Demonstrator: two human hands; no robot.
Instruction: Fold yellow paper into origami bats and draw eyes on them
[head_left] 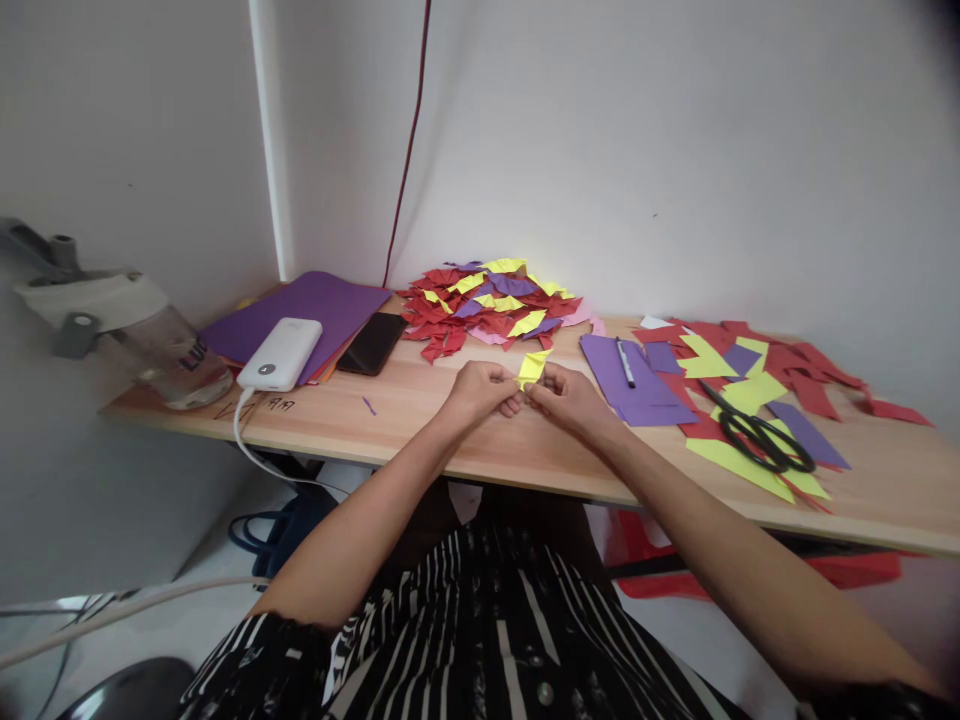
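Observation:
A small folded yellow paper piece stands up between my two hands, above the wooden table. My left hand pinches its lower left edge with closed fingers. From the other side, my right hand grips its lower right part between thumb and fingers. Behind my hands lies a pile of folded red, yellow, purple and pink paper pieces. Purple sheets with a marker on them are to the right of my right hand.
Black-handled scissors rest on red, yellow and purple scraps at the right. At the left are a black phone, a white power bank with a cable, purple sheets and a clear bottle. A wall stands behind.

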